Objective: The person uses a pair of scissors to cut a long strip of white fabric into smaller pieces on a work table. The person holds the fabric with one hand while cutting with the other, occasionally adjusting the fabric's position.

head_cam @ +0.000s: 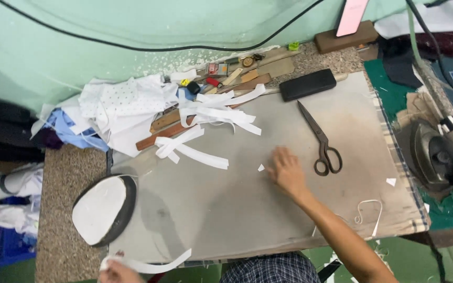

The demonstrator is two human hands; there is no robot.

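Note:
My right hand lies flat, palm down, on the grey padded work surface, fingers spread toward a tiny white scrap. Dark metal scissors lie closed just to the right of that hand. At the bottom left edge my left hand grips one end of a long white fabric strip that curves out over the table's front edge. Several more white strips are heaped at the back of the surface, over wooden rulers.
A white oval pad with a dark rim rests at the left edge. White and blue cloth is piled at the back left. A black block lies behind the scissors, an old iron stands at the right.

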